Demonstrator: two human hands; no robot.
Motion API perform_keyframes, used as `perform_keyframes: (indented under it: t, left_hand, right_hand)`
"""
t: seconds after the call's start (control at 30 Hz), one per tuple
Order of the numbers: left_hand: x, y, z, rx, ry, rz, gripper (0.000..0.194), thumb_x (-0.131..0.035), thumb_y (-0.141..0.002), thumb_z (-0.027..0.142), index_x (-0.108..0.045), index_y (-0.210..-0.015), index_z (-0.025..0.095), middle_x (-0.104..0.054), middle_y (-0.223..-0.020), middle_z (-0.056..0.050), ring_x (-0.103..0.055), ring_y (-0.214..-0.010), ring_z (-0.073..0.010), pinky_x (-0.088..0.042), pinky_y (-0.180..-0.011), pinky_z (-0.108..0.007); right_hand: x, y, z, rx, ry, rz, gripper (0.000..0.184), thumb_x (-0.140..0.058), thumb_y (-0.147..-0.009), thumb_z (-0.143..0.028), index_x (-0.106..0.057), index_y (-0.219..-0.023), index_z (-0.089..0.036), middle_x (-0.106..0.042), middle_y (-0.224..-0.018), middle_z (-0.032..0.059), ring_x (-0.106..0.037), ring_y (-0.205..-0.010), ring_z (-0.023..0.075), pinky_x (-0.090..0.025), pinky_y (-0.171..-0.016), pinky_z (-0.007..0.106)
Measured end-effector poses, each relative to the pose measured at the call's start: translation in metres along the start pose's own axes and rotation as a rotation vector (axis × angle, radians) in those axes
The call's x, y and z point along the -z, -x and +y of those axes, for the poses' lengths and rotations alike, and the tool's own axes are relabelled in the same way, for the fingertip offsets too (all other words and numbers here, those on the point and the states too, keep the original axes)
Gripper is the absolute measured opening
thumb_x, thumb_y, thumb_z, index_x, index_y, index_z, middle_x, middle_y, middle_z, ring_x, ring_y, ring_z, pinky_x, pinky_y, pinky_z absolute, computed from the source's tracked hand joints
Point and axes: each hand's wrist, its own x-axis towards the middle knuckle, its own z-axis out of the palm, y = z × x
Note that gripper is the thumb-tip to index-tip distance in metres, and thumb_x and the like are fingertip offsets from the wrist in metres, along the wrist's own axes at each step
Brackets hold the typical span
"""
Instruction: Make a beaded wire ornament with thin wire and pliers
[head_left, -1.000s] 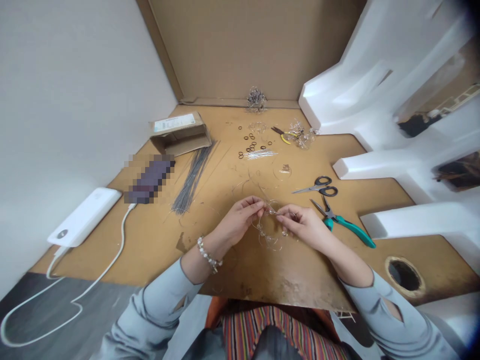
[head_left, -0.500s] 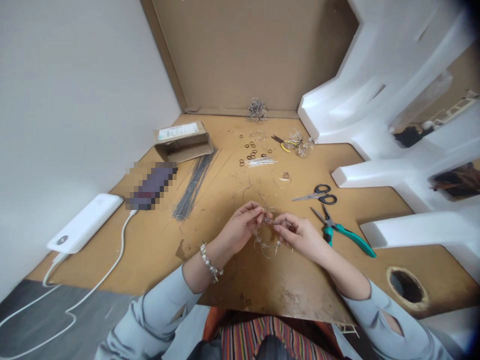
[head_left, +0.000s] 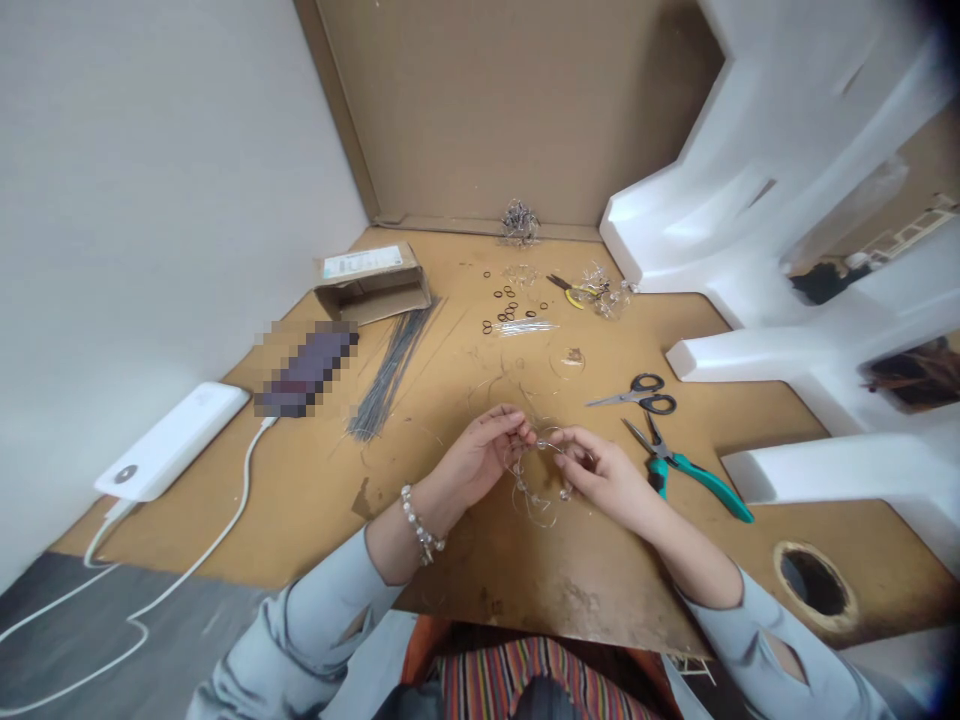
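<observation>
Over the front middle of the table, my left hand pinches a piece of thin wire strung with clear beads. My right hand closes its thumb and forefinger on the same beaded wire, a short way to the right. The wire hangs in loops beneath and between both hands, and its exact ends are hard to make out. Right of my right hand lie teal-handled pliers, jaws apart. Black-handled scissors rest just beyond them.
A bundle of grey wires lies at left, near an open cardboard box. Farther back are dark rings, yellow-handled pliers and a wire tangle. A white power bank and round table hole flank the sides.
My hands have drawn slightly apart at the fingertips, and the beaded wire between and below them shows more plainly. The view has shifted a little.
</observation>
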Motion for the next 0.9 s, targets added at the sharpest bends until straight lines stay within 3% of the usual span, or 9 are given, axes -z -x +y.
perform_keyframes:
  t: [0.13,0.27,0.47,0.67,0.9]
  left_hand:
    - [-0.0027,0.0028,0.0016,-0.036,-0.102,-0.037,0.017,-0.071,-0.068,0.018,-0.059,-0.079,0.014,-0.055,-0.067,0.003,-0.052,-0.064,-0.0068,-0.040,-0.064,-0.020]
    - [-0.0044,0.0050,0.0005,-0.133,-0.367,-0.004,0.020,-0.073,-0.063,0.015,-0.059,-0.078,0.014,-0.053,-0.069,0.004,-0.048,-0.064,-0.0061,-0.036,-0.063,-0.019]
    - [-0.0055,0.0055,-0.0007,-0.230,-0.718,0.051,0.013,-0.068,-0.067,0.019,-0.058,-0.074,0.015,-0.056,-0.071,0.002,-0.049,-0.064,-0.0081,-0.037,-0.061,-0.021]
    - [-0.0023,0.0060,0.0013,-0.260,-0.800,0.093,0.009,-0.062,-0.073,0.020,-0.060,-0.079,0.015,-0.058,-0.073,0.001,-0.052,-0.066,-0.0096,-0.039,-0.060,-0.022]
    - [-0.0007,0.0039,-0.0019,-0.215,-0.791,0.017,0.011,-0.059,-0.077,0.024,-0.061,-0.084,0.016,-0.062,-0.079,-0.001,-0.055,-0.071,-0.0104,-0.042,-0.065,-0.023]
  right_hand:
    - [0.0015,0.0005,0.0009,0.016,0.023,-0.002,0.026,-0.046,-0.085,-0.034,-0.052,-0.105,-0.018,-0.047,-0.056,-0.0067,-0.046,-0.048,0.0093,-0.038,-0.050,0.022]
    - [0.0022,0.0002,0.0000,0.031,0.060,0.019,0.021,-0.046,-0.085,-0.033,-0.054,-0.098,-0.019,-0.045,-0.054,-0.0068,-0.044,-0.048,0.0094,-0.037,-0.051,0.022]
    - [0.0004,0.0015,-0.0038,0.056,0.082,0.011,0.019,-0.045,-0.086,-0.034,-0.055,-0.091,-0.019,-0.044,-0.053,-0.0067,-0.041,-0.048,0.0089,-0.034,-0.049,0.022]
    - [0.0005,0.0015,-0.0022,0.056,0.101,0.020,0.020,-0.045,-0.085,-0.034,-0.055,-0.094,-0.019,-0.045,-0.054,-0.0064,-0.041,-0.049,0.0093,-0.035,-0.051,0.022]
    - [-0.0001,0.0015,-0.0061,0.006,0.109,0.052,0.020,-0.053,-0.081,-0.036,-0.058,-0.090,-0.019,-0.040,-0.052,-0.0078,-0.037,-0.047,0.0088,-0.033,-0.050,0.022]
